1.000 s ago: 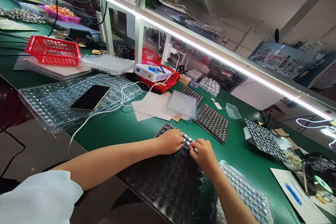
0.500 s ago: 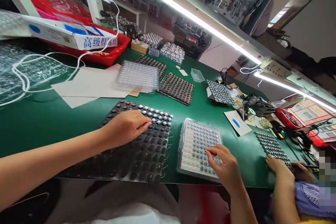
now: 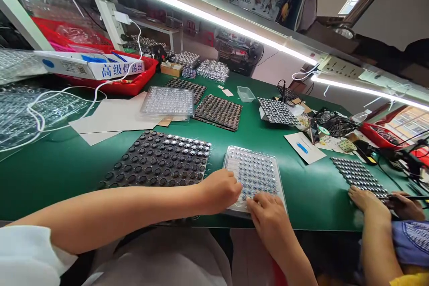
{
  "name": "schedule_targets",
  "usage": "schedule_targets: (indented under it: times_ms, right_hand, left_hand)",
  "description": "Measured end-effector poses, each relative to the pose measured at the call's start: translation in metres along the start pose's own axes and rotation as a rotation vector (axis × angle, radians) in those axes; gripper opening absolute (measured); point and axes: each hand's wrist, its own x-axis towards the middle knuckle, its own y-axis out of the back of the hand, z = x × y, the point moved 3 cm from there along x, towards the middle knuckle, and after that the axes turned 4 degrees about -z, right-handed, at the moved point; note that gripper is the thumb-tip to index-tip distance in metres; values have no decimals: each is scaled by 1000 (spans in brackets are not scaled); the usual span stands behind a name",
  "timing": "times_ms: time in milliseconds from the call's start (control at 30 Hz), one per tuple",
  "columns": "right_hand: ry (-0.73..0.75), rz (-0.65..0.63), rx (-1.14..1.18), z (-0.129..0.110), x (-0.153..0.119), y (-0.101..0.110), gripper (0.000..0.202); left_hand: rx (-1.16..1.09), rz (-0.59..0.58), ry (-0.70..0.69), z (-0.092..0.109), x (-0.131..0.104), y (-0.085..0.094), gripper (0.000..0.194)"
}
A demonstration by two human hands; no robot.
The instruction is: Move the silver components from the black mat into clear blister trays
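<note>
My left hand (image 3: pixel 223 191) is over the left edge of the clear plastic tray (image 3: pixel 279 174), its fingers curled closed on something I cannot make out. Close beside it, my right hand (image 3: pixel 268 212) rests at the tray's lower part with fingers bent and pressed together; anything between them is hidden. Rows of small round silvery parts (image 3: pixel 256 172) sit in the tray. To the left lies a black board (image 3: pixel 152 156) with rows of round black holders, and shiny round pieces fill several at its upper right. My left forearm crosses above the board's lower part.
Behind are stacked clear trays (image 3: pixel 167 102), a brown holder board (image 3: pixel 218 111), a small clear box (image 3: pixel 246 94) and a red basket (image 3: pixel 150 69). At the right, a co-worker's hands (image 3: pixel 363 199) are by another board (image 3: pixel 358 176). White paper (image 3: pixel 304 148) lies between.
My left hand has moved right from the black board to the clear tray. My right hand has shifted slightly down and left. The camera view has also shifted.
</note>
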Motion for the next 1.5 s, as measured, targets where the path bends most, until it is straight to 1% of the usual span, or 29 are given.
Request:
schedule_targets:
  times_ms: [67, 167, 233, 300, 367, 433, 500, 567, 600, 667, 733, 800, 833, 867, 933, 1000, 1067, 1133, 1200, 1300, 1367, 1433, 1500]
  right_hand:
    - [-46, 54, 76, 5, -11, 1, 23]
    - [-84, 157, 156, 11, -26, 0, 25]
    - [-98, 216, 193, 13, -33, -2, 24]
    - [-110, 252, 221, 14, -37, -4, 22]
    - [-94, 282, 233, 15, -38, -6, 20]
    - [-41, 318, 225, 17, -36, -7, 21]
    - [44, 347, 210, 21, -30, -8, 24]
    - [141, 363, 197, 25, -17, -5, 29]
    - [177, 360, 190, 25, -9, -3, 30]
    - [219, 340, 176, 19, 14, 3, 31]
    - [239, 303, 163, 4, 44, 10, 27]
    - [266, 251, 143, -19, 80, 13, 21]
    - [282, 210, 124, -32, 101, 12, 19]
    - [302, 162, 98, -44, 121, 10, 19]
    - [330, 54, 22, -66, 160, 1, 17]
    - [360, -43, -62, -81, 191, -9, 14]
    - [402, -119, -127, -90, 211, -17, 10]
    - [441, -165, -165, -93, 222, -23, 8]
    - [468, -181, -181, -94, 226, -27, 10]
    - [521, -162, -169, -92, 227, -29, 15]
    - [546, -123, -137, -90, 226, -32, 18]
    - [529, -73, -77, -88, 224, -35, 18]
    - [467, -14, 28, -84, 219, -34, 16]
  left_hand:
    - [64, -41, -57, 10, 3, -5, 12]
    - [118, -97, -80, 22, 3, -9, 7]
    - [129, -128, -63, 27, 2, -11, 7]
    - [124, -139, -18, 31, -1, -14, 8]
    - [110, -124, 29, 35, -5, -16, 15]
    - [84, -104, 50, 38, -11, -14, 30]
    - [51, -82, 62, 34, -21, -7, 44]
    - [27, -47, 75, 21, -36, 6, 49]
    - [21, -26, 96, 9, -46, 15, 49]
    - [17, 6, 172, -23, -68, 32, 43]
    - [1, 15, 296, -64, -91, 43, 32]
    - [-53, 16, 407, -106, -108, 46, 23]
    - [-87, 24, 437, -123, -113, 44, 20]
    - [-119, 32, 448, -137, -116, 41, 19]
    - [-155, 42, 429, -155, -116, 33, 17]
    - [-150, 37, 402, -161, -113, 24, 14]
    - [-126, 39, 398, -162, -111, 19, 14]
    - [-103, 39, 415, -161, -110, 17, 14]
    - [-88, 26, 444, -160, -110, 18, 15]
    - [-89, 2, 477, -159, -109, 20, 15]
    - [-94, -5, 483, -158, -109, 22, 15]
    - [-69, -12, 471, -156, -108, 22, 16]
    - [-1, -23, 443, -154, -107, 21, 17]
